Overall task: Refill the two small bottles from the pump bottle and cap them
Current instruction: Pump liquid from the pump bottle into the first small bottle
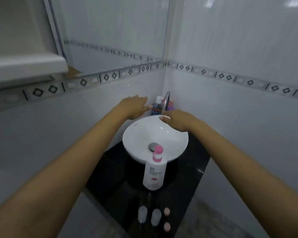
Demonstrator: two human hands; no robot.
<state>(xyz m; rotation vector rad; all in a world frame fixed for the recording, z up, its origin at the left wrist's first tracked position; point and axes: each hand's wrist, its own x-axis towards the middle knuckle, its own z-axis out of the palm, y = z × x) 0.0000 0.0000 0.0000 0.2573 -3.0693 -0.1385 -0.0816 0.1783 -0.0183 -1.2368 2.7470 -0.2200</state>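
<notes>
A white pump bottle (154, 174) with a pink pump head stands on the black counter (191, 177) in front of the white basin (141, 134). Two small clear bottles (142, 214) (156, 217) stand uncapped near the counter's front edge. To their right lie two pink caps (166, 212) (167, 226). Both of my arms stretch over the basin. My left hand (135, 106) is flat with straight fingers by the back wall. My right hand (175, 120) hovers palm down over the basin's far rim, below the tap. Neither hand holds anything.
A chrome tap (166, 100) rises in the corner behind the basin. A dark bottle with a white cap (156, 107) and a purple item (171, 107) stand beside it. Tiled walls close in left and right; a mirror and a white shelf (27, 66) hang above left.
</notes>
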